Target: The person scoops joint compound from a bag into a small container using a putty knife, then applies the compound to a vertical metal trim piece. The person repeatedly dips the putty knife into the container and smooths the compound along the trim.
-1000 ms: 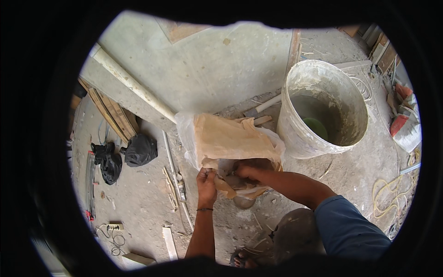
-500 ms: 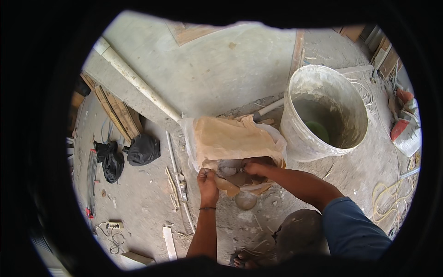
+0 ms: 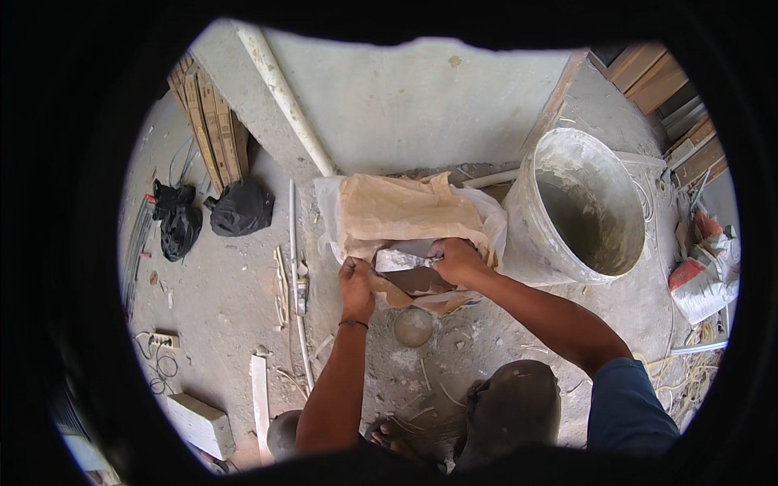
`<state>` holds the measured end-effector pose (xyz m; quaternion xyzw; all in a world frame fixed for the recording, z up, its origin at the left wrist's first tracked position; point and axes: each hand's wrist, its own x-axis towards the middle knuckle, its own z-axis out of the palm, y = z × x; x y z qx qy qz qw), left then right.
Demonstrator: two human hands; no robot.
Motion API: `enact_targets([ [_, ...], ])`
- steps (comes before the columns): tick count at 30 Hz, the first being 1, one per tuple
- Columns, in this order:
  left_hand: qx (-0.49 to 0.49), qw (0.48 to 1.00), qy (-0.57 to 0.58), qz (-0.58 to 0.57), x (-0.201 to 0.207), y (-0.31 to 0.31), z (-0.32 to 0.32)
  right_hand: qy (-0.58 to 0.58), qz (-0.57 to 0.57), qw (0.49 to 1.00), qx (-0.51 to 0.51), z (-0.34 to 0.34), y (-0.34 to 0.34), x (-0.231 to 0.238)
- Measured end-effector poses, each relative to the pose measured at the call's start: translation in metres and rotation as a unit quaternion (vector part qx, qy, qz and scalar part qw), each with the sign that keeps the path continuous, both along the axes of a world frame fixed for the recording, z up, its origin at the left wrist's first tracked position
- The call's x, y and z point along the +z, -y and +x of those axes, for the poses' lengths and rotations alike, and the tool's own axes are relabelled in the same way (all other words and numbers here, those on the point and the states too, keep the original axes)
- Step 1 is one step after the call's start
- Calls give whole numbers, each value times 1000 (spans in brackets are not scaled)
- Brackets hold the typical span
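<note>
A torn-open brown paper sack (image 3: 409, 206) with a pale outer layer lies in front of me, its mouth facing me. My left hand (image 3: 356, 285) pinches the left edge of that mouth. At the opening, my right hand (image 3: 459, 263) is closed round the handle of a trowel (image 3: 399, 260). White-grey powder coats the trowel's blade, which points left toward my left hand. Greyish powder (image 3: 421, 280) shows inside the sack beneath the blade. A shallow round dish (image 3: 413, 326), dusty with powder, sits on the floor just below the sack.
To the sack's right stands a large white bucket (image 3: 531, 219) with murky liquid. A pale wall panel and a pipe (image 3: 284, 97) rise behind. Black plastic bags (image 3: 241, 208), long cartons (image 3: 212, 121) and a power strip (image 3: 164, 341) are on the left; a red-and-white sack (image 3: 705, 279) lies far right.
My right hand has come up out of the sack's mouth, and the powder-coated trowel now shows clearly. My left hand still grips the edge. The whole view has shifted.
</note>
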<state>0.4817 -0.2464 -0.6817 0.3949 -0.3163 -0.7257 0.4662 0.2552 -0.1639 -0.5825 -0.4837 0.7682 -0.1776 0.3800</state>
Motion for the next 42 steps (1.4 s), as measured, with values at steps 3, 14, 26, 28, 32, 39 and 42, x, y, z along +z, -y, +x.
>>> enact_targets([
  [3,-16,1000,-22,8,-9,-2,-1,-24,-55,998,23,3,-17,10],
  [14,35,998,-50,33,-18,11,-1,99,-23,995,24,7,-92,43],
  [26,67,994,-71,40,-19,13,-5,-101,-221,969,53,68,-175,-100],
  [28,71,994,-69,35,-19,13,-4,-115,-240,962,60,70,-181,-106],
  [32,76,994,-62,46,-17,11,-4,-148,-249,955,69,67,-185,-109],
  [39,78,993,-52,74,-14,8,-2,-170,-259,947,84,62,-187,-107],
  [42,82,993,-58,60,-14,8,-2,-175,-250,947,95,59,-187,-108],
])
